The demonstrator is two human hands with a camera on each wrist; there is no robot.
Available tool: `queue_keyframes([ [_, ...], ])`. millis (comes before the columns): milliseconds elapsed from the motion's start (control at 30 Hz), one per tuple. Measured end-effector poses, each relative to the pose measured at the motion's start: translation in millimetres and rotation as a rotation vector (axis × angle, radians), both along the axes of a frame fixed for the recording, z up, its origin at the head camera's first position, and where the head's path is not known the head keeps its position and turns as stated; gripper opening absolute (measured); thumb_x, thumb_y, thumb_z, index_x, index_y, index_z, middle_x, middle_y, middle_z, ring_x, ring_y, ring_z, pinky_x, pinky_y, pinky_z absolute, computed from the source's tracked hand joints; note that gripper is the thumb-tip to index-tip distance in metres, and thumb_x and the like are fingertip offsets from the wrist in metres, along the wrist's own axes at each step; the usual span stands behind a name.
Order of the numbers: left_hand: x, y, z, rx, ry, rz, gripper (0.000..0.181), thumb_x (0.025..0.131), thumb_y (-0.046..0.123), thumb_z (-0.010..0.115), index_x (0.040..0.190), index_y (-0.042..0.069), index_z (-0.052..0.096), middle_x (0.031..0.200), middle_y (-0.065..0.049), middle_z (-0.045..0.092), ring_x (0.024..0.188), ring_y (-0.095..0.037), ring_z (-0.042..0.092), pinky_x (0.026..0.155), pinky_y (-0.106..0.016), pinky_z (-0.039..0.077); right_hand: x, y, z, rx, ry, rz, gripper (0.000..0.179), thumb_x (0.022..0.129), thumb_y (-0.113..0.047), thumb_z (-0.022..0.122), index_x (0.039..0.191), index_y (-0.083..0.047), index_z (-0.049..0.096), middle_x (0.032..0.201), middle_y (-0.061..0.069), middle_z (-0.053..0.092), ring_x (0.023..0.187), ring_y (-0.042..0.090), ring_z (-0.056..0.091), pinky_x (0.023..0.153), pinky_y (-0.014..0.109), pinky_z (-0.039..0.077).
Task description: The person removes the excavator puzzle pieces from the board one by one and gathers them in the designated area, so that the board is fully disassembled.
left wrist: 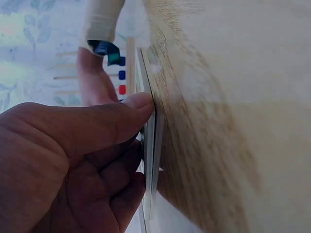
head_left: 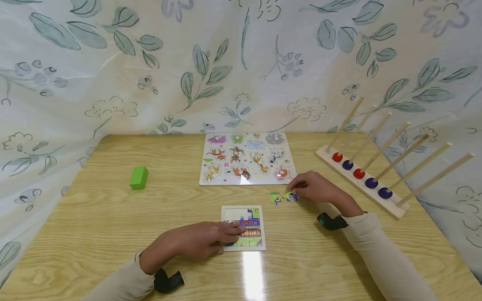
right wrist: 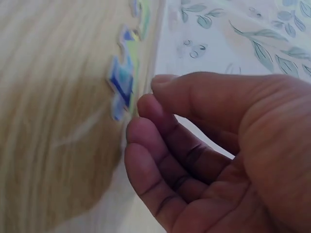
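My left hand rests on a small white-framed jigsaw puzzle, fingers spread over its left side and covering part of the picture. In the left wrist view the thumb lies against the frame's edge. Part of the puzzle's upper left shows bare backing. Off to the right, my right hand is beside a few loose jigsaw pieces, its fingertips right at the nearest one. The right wrist view shows its fingers loosely bent beside a blue-and-green piece, with nothing seen between thumb and forefinger.
Behind the small puzzle lies a white animal peg puzzle. A wooden rack with tall pegs and red and blue beads stands at the right. A green block is on the left. Patterned cloth hangs along the table's back.
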State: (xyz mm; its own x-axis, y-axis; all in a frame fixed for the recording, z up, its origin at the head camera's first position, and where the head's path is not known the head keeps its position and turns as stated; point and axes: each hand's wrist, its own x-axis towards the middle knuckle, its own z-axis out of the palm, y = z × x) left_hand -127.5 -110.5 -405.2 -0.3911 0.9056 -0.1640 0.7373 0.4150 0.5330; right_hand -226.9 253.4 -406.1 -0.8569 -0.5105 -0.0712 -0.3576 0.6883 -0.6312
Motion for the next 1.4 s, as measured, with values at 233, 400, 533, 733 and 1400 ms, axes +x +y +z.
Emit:
queue_keyframes([
  [233, 1.2, 0.6, -0.5, -0.001, -0.015, 0.008, 0.044, 0.099, 0.004, 0.053, 0.143, 0.007, 0.049, 0.154, 0.0, 0.035, 0.141, -0.02, 0.029, 0.111, -0.036, 0.031, 0.9, 2.1, 7.2, -0.018, 0.001, -0.049, 0.015, 0.089, 0.003, 0.065, 0.099, -0.001, 0.075, 0.097, 0.007, 0.07, 0.088, 0.021, 0.06, 0.08, 0.038, 0.051],
  [400, 1.1, 0.4, -1.2, 0.011, 0.008, 0.001, 0.045, 0.098, 0.004, 0.055, 0.142, 0.006, 0.05, 0.153, -0.001, 0.036, 0.141, -0.021, 0.031, 0.111, -0.037, 0.031, 3.3, -2.1, 9.2, -0.026, 0.004, -0.047, 0.015, 0.09, 0.002, 0.065, 0.101, 0.0, 0.074, 0.099, 0.008, 0.07, 0.086, 0.02, 0.059, 0.077, 0.035, 0.052],
  [533, 0.7, 1.2, -2.1, -0.001, 0.014, 0.006, 0.046, 0.097, 0.004, 0.056, 0.143, 0.006, 0.049, 0.154, 0.0, 0.035, 0.141, -0.019, 0.03, 0.111, -0.035, 0.031, 6.3, -9.0, 10.8, -0.045, 0.002, -0.033, 0.014, 0.09, 0.001, 0.066, 0.102, 0.001, 0.074, 0.097, 0.007, 0.07, 0.083, 0.019, 0.059, 0.073, 0.031, 0.052],
  [733, 1.2, 2.1, -2.0, -0.012, 0.018, 0.008, 0.046, 0.097, 0.004, 0.056, 0.143, 0.006, 0.049, 0.154, 0.001, 0.035, 0.141, -0.02, 0.03, 0.111, -0.035, 0.03, 9.2, -21.1, 11.4, -0.077, -0.015, 0.02, 0.014, 0.09, 0.0, 0.067, 0.102, 0.002, 0.074, 0.095, 0.006, 0.071, 0.079, 0.016, 0.059, 0.068, 0.026, 0.051],
  [1400, 2.6, 4.4, -6.2, -0.016, -0.004, 0.014, 0.045, 0.098, 0.004, 0.055, 0.143, 0.007, 0.049, 0.154, 0.001, 0.035, 0.142, -0.019, 0.028, 0.112, -0.034, 0.03, 21.4, -62.3, 3.0, -0.098, -0.014, 0.222, 0.016, 0.092, -0.002, 0.064, 0.105, -0.001, 0.074, 0.101, 0.005, 0.072, 0.088, 0.012, 0.065, 0.073, 0.026, 0.054],
])
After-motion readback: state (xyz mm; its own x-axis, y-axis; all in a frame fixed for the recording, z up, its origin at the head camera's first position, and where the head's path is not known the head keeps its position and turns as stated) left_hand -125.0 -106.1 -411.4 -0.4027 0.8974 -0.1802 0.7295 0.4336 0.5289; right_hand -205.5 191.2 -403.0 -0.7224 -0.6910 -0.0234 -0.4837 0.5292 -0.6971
